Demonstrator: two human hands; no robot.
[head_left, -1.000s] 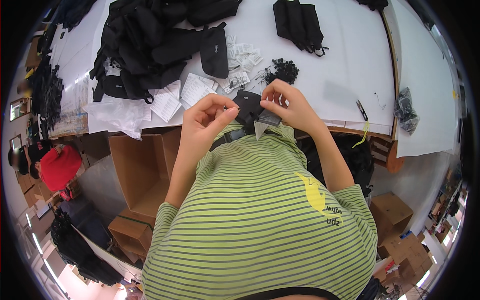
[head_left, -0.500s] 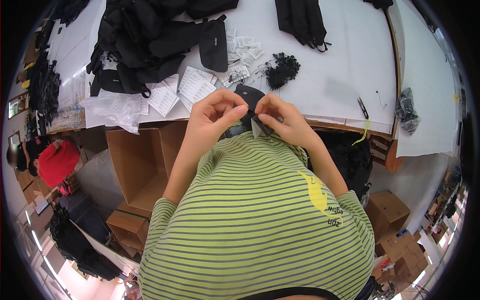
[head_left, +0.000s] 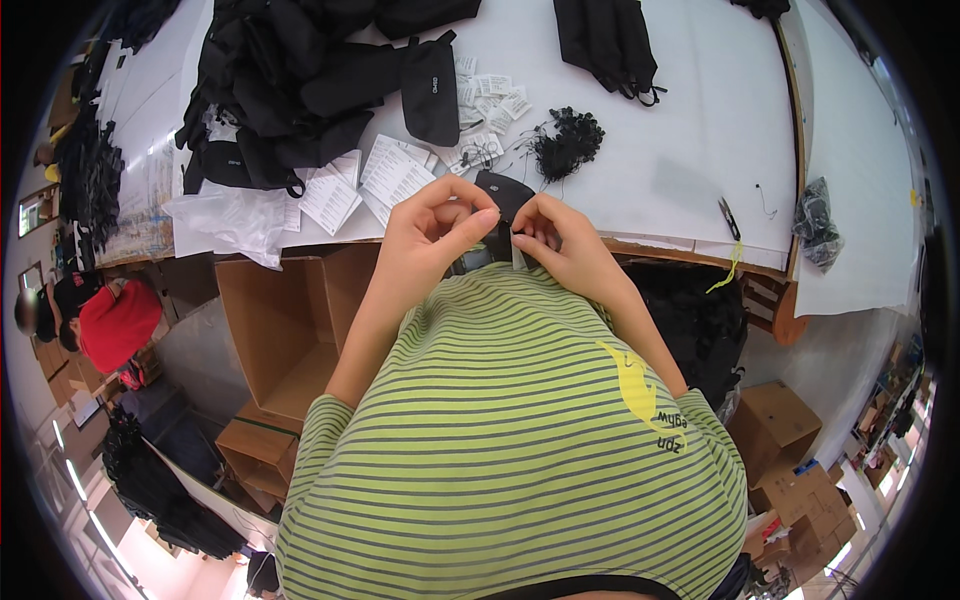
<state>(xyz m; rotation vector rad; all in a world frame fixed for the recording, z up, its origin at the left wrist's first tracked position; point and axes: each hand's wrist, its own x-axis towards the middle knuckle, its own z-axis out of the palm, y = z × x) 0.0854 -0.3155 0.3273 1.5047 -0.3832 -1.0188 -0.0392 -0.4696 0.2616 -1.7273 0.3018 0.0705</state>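
Note:
A small black fabric pouch [head_left: 503, 190] hangs over the near table edge, in front of my body. My left hand [head_left: 440, 222] is at its left, thumb and forefinger pinched together at the pouch; what lies between them is too small to make out. On the other side my right hand [head_left: 556, 238] has its fingers curled in against the thumb, close to the left fingertips. Whatever it pinches is hidden. Below the fingers, part of a grey-white tag [head_left: 519, 260] shows against my striped shirt.
Black bags [head_left: 270, 90] are heaped at the back left, beside printed white sheets [head_left: 393, 172] and small white tags [head_left: 492, 97]. A bundle of black strings [head_left: 567, 143] lies beyond my hands. Thread snips [head_left: 729, 217] rest at the right. An open cardboard box [head_left: 275, 335] stands below the table.
My right hand has shifted slightly and its fingers have curled in more. The dark tag seen beneath it before is now mostly hidden. My left hand keeps its pinch in nearly the same place.

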